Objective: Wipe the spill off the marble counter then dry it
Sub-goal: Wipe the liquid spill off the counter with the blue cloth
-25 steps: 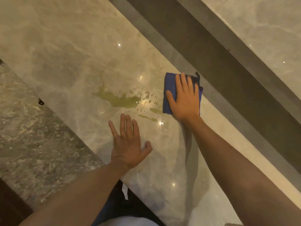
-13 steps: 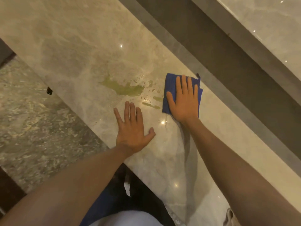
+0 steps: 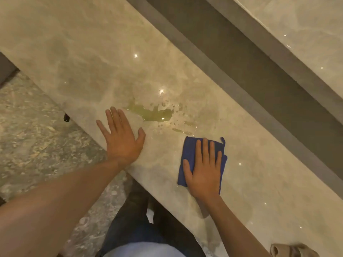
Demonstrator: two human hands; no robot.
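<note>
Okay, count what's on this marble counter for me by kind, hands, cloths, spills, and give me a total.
Hands: 2, the left hand flat on the bare counter, the right hand pressed flat on the cloth
Blue cloths: 1
Spills: 1, a yellow-green puddle with scattered droplets around it
Total: 4

Desk (image 3: 92, 52): beige-grey marble, cloudy pale veining, glossy with small white light spots. Spill (image 3: 154, 113): translucent yellow-green puddle with scattered droplets of the same tint. Cloth (image 3: 189, 154): solid deep blue, no pattern. Floor (image 3: 27, 136): mottled grey-green stone with pale flecks. Band behind the desk (image 3: 250, 58): flat dark grey-brown. Trousers (image 3: 133, 225): dark blue.
</note>
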